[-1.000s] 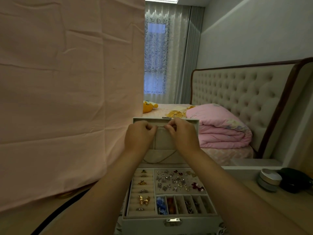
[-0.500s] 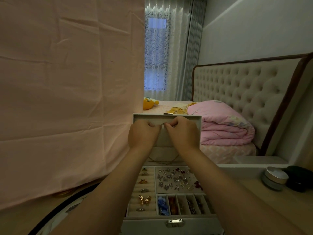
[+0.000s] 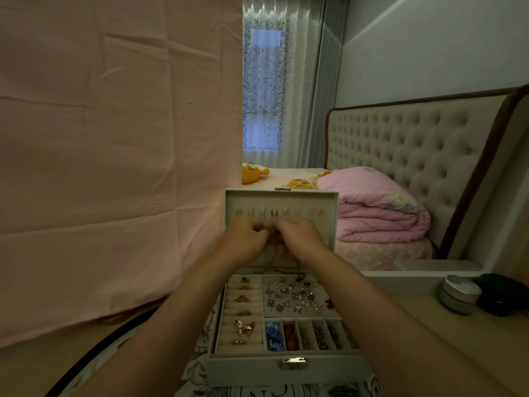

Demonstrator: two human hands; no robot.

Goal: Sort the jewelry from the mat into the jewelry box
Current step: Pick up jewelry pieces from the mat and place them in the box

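left hand [image 3: 244,239] and right hand [image 3: 300,237] are up in front of the lid [image 3: 332,224] of the jewelry box [image 3: 243,371], backs twd the camera, fingers curled in, the two nearly touching. btwn them they pinch a thin chain [image 3: 274,252], which hangs in fine strands twd the back edge of the box tray. both hands are blurred, so exact finger placement on the chain can't be made out. just above the hands a row of hooks [image 3: 299,212] runs across the inside of the lid, w/ something dark on a hook near the middle.

lid stands upright at the back of the box. inside the box, left section: ring rolls [image 3: 243,305] w/ several rings and a gold butterfly piece [image 3: 244,327]. back right section: earring panel [image 3: 329,312] dotted w/ small silver and red pieces. front right: narrow slots, w/ blue beads [image 3: 273,336] in the leftmost and amber pieces [image 3: 289,335] in the next. metal latch [image 3: 294,363] sits mid front wall of the box.

box sits on a printed mat [image 3: 200,376], which shows at its front and left side. left of the box hangs a creased pink cloth [image 3: 114,167]. right of the box, on the desktop, are a round tin [image 3: 458,293] and, just beside it, a dark case [image 3: 501,296]. behind the box: a bed w/ folded pink quilt [image 3: 380,213], tufted headboard [image 3: 400,144] and yellow plush [image 3: 250,174], and farther back a curtained window [image 3: 263,81].
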